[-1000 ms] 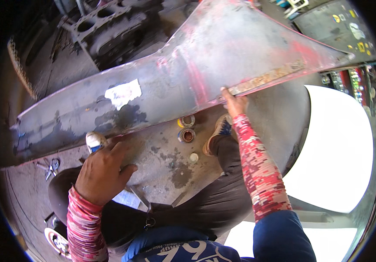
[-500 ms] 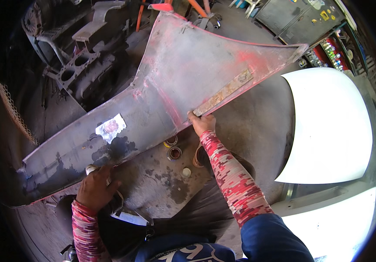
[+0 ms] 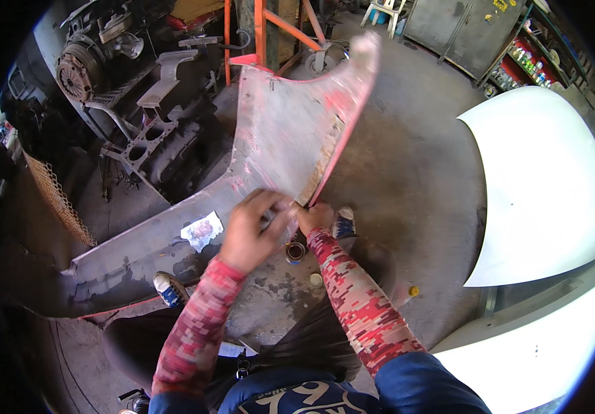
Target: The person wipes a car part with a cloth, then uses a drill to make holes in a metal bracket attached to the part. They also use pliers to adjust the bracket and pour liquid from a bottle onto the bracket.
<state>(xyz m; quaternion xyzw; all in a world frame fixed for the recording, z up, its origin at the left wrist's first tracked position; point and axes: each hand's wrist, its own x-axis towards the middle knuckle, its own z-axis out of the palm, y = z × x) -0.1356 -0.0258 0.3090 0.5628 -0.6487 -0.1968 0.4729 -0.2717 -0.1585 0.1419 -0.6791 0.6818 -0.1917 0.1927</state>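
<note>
A long car body panel (image 3: 277, 124), grey with worn red paint, stands tilted in front of me; its wide upper end is blurred. My right hand (image 3: 316, 217) is closed around its lower right edge, beside a rough brown strip (image 3: 324, 163). My left hand (image 3: 250, 231) is raised in front of the panel, close to the right one. Its fingers are curved and apart from the thumb, slightly smeared, with nothing visible in them. A torn silvery-white patch (image 3: 202, 231) and dark wet stains show on the panel's lower part.
An open can (image 3: 295, 252) and a small pale cap (image 3: 315, 280) stand on the floor between my feet. White car hood (image 3: 546, 186) lies at the right. Engine parts (image 3: 145, 141), an orange stand (image 3: 290, 27), grey lockers (image 3: 456, 34) and a shelf of bottles (image 3: 532, 58) stand further off.
My left hand has left the panel's lower left edge and come up and right, near my right hand. The panel's upper end has turned; it looks narrower. The view has shifted.
</note>
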